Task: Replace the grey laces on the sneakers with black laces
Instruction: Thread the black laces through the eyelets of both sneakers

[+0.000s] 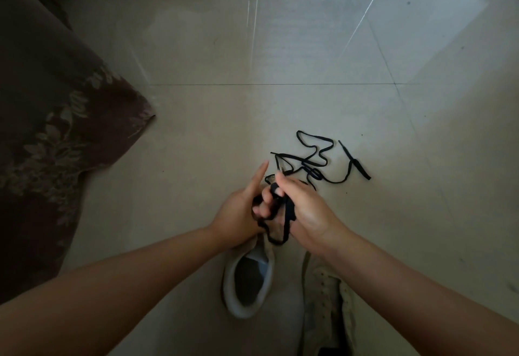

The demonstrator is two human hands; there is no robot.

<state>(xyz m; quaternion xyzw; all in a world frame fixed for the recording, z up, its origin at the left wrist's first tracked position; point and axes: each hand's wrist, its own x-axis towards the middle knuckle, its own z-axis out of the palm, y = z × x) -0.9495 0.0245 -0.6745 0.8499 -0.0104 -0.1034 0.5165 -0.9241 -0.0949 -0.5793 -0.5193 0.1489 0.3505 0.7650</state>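
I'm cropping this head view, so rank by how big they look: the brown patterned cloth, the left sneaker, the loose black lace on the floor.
1. Brown patterned cloth, by far.
2. Left sneaker and loose black lace look alike in spread; the sneaker is nearer and partly hidden, so no ranking.

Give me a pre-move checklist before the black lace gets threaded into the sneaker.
1. Black lace in hand: ok, both the left hand and the right hand grip it.
2. Lace tip free for an eyelet: cannot tell, hidden among the fingers.
3. Lace untangled: not ok, it loops around the fingers.
4. Left sneaker within reach: ok, just below the hands.
5. Right sneaker eyelets empty: ok where visible.
6. Second black lace available: ok, lying on the floor.
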